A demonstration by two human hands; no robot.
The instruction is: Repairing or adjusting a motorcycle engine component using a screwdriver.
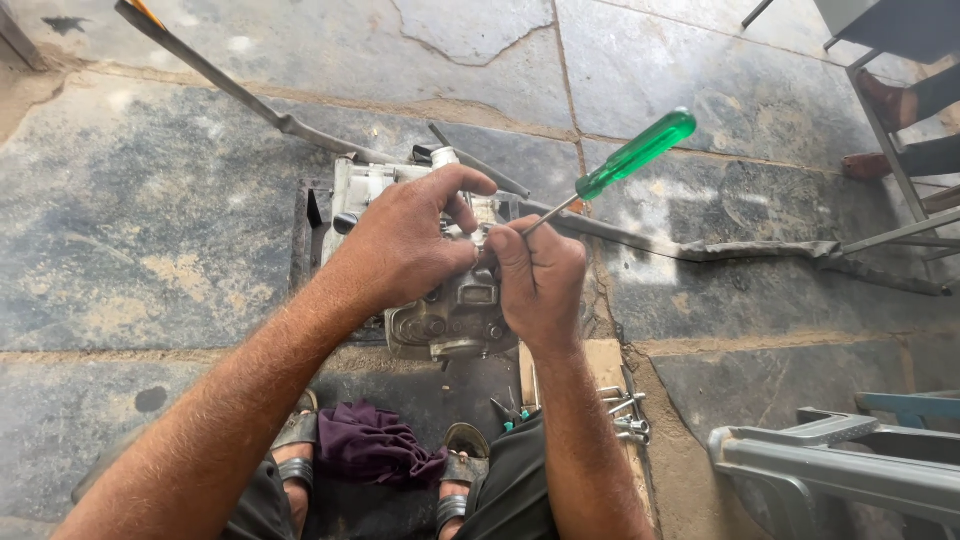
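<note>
Two hands: both work on one grey metal engine casing (pixel 450 310) standing on the stone floor (pixel 150 230).
Left hand (pixel 405 245): closed on the casing's top.
Right hand (pixel 540 280): gripping a green-handled screwdriver (pixel 630 155), tip at the casing.
Nearby: purple rag (pixel 375 445) between sandalled feet; spanners (pixel 625 410) beside the right knee.

Repair workshop: engine part (pixel 440 300), tools (pixel 625 410), stone floor (pixel 150 230).

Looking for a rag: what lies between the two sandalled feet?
In the head view, a crumpled purple cloth lies on the floor between the left sandal and right sandal.
</note>
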